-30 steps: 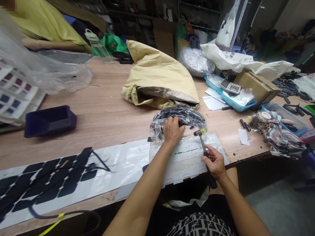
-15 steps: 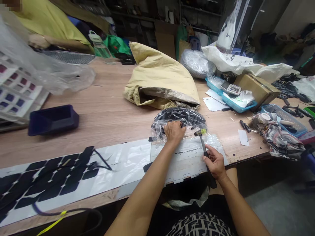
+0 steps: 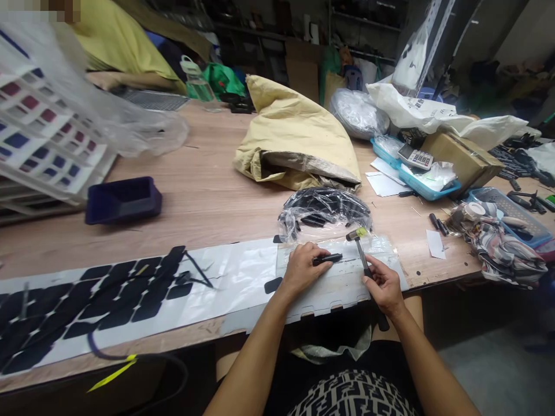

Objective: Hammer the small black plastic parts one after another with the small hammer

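My left hand [image 3: 303,267] pinches a small black rod-shaped part [image 3: 327,259] and holds it flat on a white plastic sheet [image 3: 338,283] at the table's near edge. My right hand [image 3: 384,286] grips the black handle of a small hammer [image 3: 359,242], whose metal head with a yellow tip hovers just right of the part. Just behind the hands lies a clear plastic bag of black parts [image 3: 325,211].
A long white strip with black pieces [image 3: 108,289] stretches left along the wooden table [image 3: 199,196]. A dark blue tray [image 3: 124,199], a tan sack [image 3: 295,138], blue baskets [image 3: 416,176], a cardboard box [image 3: 462,156] and a patterned cloth [image 3: 503,248] lie around.
My left hand has come out of the bag of black parts and moved toward me, now holding one black part on the white sheet. The hammer hand has barely shifted.
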Action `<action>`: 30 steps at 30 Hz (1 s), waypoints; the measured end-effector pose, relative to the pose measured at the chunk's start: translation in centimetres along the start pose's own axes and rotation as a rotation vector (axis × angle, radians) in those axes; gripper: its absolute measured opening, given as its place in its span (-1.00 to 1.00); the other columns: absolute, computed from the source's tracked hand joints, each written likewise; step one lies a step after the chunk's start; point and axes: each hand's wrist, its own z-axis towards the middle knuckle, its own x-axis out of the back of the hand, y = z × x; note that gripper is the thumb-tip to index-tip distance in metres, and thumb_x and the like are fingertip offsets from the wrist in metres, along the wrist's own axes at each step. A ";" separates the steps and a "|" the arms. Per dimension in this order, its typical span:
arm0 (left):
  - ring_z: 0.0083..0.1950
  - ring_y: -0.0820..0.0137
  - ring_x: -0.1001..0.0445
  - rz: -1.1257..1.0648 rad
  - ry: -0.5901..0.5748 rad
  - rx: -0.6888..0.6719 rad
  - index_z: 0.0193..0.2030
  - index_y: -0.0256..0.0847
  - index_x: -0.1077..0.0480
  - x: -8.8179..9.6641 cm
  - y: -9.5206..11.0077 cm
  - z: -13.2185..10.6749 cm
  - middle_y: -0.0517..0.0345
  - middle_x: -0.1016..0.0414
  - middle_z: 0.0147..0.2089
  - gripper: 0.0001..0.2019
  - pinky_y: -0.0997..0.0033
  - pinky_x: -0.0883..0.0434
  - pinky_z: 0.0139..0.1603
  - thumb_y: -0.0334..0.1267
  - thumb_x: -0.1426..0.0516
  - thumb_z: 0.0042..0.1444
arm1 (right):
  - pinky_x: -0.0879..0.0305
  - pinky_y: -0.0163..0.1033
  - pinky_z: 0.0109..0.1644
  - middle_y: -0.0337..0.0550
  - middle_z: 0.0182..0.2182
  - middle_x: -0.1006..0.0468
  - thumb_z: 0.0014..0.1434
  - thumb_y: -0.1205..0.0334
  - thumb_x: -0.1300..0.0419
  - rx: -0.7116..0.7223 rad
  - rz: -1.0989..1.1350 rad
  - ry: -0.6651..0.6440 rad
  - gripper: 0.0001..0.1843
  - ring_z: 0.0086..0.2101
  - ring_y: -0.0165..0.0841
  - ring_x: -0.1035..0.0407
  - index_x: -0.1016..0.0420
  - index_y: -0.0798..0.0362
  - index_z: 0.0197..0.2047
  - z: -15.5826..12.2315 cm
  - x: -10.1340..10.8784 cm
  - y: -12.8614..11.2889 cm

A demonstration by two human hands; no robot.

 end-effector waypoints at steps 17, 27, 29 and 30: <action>-0.13 0.29 -0.36 -0.001 0.037 -0.031 -0.17 0.00 -0.61 -0.3 -0.4 0.3 0.18 -0.46 -0.23 -0.84 0.21 -0.27 -0.03 -0.20 -0.24 0.11 | -0.53 -0.13 -0.06 0.00 -0.08 -0.64 0.10 0.44 -0.14 0.403 -0.369 -0.152 -0.42 -0.14 -0.18 -0.56 -0.43 0.06 0.22 -1.5 -1.4 -2.3; -0.09 0.27 -0.38 -0.003 0.033 -0.029 -0.12 -0.02 -0.60 -0.4 -0.6 0.3 0.17 -0.47 -0.21 -0.79 0.19 -0.27 0.01 -0.17 -0.24 0.10 | -0.52 -0.20 -0.25 -0.02 -0.13 -0.63 0.10 0.40 -0.16 0.330 -0.338 -0.099 -0.45 -0.30 -0.27 -0.53 -0.47 0.07 0.19 -1.7 -0.7 -2.2; -0.09 0.27 -0.38 -0.003 0.029 -0.022 -0.12 -0.02 -0.60 -0.4 -0.5 0.2 0.17 -0.48 -0.20 -0.79 0.18 -0.27 0.02 -0.16 -0.24 0.10 | -0.48 -0.25 -0.34 -0.03 -0.17 -0.63 0.09 0.40 -0.17 0.303 -0.327 -0.125 -0.46 -0.40 -0.32 -0.48 -0.49 0.09 0.17 -1.6 -0.6 -1.8; -0.08 0.27 -0.38 -0.003 0.027 -0.019 -0.12 -0.02 -0.60 -0.4 -0.5 0.2 0.16 -0.48 -0.20 -0.79 0.17 -0.27 0.02 -0.15 -0.23 0.10 | -0.44 -0.28 -0.40 -0.06 -0.22 -0.62 0.09 0.40 -0.18 0.267 -0.306 -0.129 -0.47 -0.46 -0.37 -0.43 -0.50 0.10 0.16 -1.6 -0.6 -1.5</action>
